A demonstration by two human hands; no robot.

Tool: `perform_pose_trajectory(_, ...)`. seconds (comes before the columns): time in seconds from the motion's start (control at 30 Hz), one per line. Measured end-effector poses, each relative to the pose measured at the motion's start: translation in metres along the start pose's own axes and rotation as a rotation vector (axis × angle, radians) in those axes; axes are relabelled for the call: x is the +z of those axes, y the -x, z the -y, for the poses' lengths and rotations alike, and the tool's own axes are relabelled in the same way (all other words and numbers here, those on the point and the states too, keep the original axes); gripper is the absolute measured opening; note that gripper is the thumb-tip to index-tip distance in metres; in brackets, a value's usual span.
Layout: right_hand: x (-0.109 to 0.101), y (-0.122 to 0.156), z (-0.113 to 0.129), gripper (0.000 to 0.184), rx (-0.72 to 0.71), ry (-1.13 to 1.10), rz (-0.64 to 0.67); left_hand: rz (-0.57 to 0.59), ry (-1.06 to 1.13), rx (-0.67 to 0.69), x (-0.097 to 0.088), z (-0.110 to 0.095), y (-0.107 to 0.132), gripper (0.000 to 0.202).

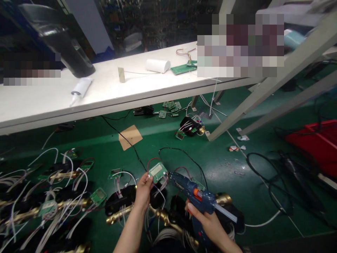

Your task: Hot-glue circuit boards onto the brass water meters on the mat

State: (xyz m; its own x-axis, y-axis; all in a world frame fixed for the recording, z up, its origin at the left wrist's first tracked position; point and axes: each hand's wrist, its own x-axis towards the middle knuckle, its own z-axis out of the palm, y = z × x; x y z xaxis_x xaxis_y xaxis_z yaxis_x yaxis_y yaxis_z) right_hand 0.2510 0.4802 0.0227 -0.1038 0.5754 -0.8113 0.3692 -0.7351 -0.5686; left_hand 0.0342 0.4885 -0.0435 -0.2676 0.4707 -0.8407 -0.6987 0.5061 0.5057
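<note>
My left hand (143,191) pinches a small green circuit board with a display (157,171), held up by its lower left corner, with red and white wires trailing from it. My right hand (207,219) grips a blue glue gun (196,195) with an orange trigger and a glue stick poking out the back. The gun's nozzle points at the right edge of the board, almost touching it. Below both hands lies a black unit on a brass pipe fitting (123,207).
Many similar black-and-brass units with boards and white wires (52,196) cover the green mat at left. A white shelf (105,95) overhead carries a tube, a white roll and a green board. Black cables (273,182) and a red bin (316,144) sit right.
</note>
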Motion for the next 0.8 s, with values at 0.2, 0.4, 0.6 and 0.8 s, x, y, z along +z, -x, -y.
perform_pose_trajectory(0.2,-0.001,-0.001,-0.001,0.081,-0.043,0.072,0.03,0.009,-0.006,0.01,-0.002,0.004,-0.003,0.075)
perform_pose_trajectory(0.4,-0.005,-0.002,0.001,0.086,0.02,0.076,0.023,0.024,-0.019,0.015,-0.003,0.003,-0.004,0.07)
perform_pose_trajectory(0.6,-0.003,-0.004,-0.009,0.083,0.022,0.045,0.036,0.016,-0.044,0.025,-0.004,0.005,-0.006,0.069)
perform_pose_trajectory(0.8,-0.021,-0.006,0.012,0.081,0.093,-0.115,-0.033,0.0,-0.148,0.054,0.011,0.006,-0.02,0.053)
